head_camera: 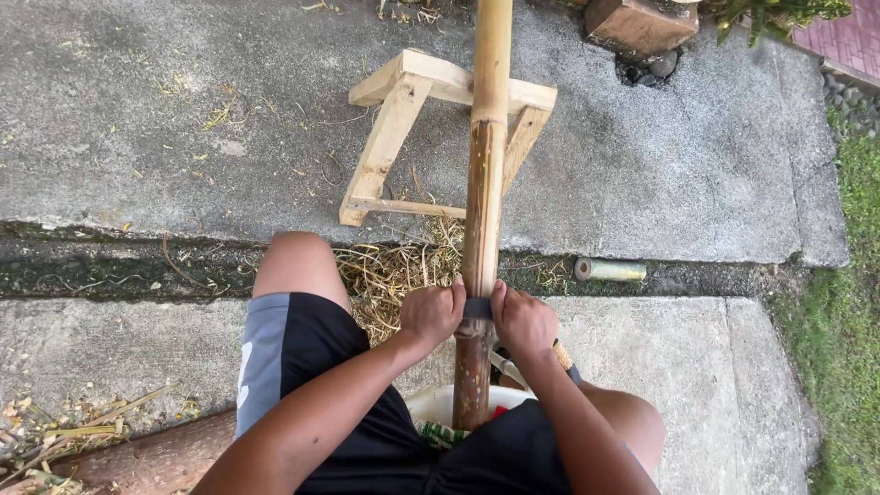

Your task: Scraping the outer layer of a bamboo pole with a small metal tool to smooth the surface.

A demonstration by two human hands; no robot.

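Concrete paving fills most of the view, split by a dark, dirty joint that runs across it, with a strip of grass along the right edge. Over it a long bamboo pole runs straight away from the person, its far part resting on a small wooden stand made of pale planks, its near end coming down between the person's knees over a white bucket that shows just beneath the legs. The pole's skin is brown and rough where it has been scraped and yellower beyond the stand. A heap of dry shavings lies on the ground under the pole, between the stand and the left knee, and more scraps lie at the lower left beside a brown log. The left hand and the right hand sit on either side of the pole, each grip closed tight on one end of a dark blade laid across the pole's top, touching it. A short cut piece of bamboo lies apart on the ground to the right. A wooden block sits at the top edge.
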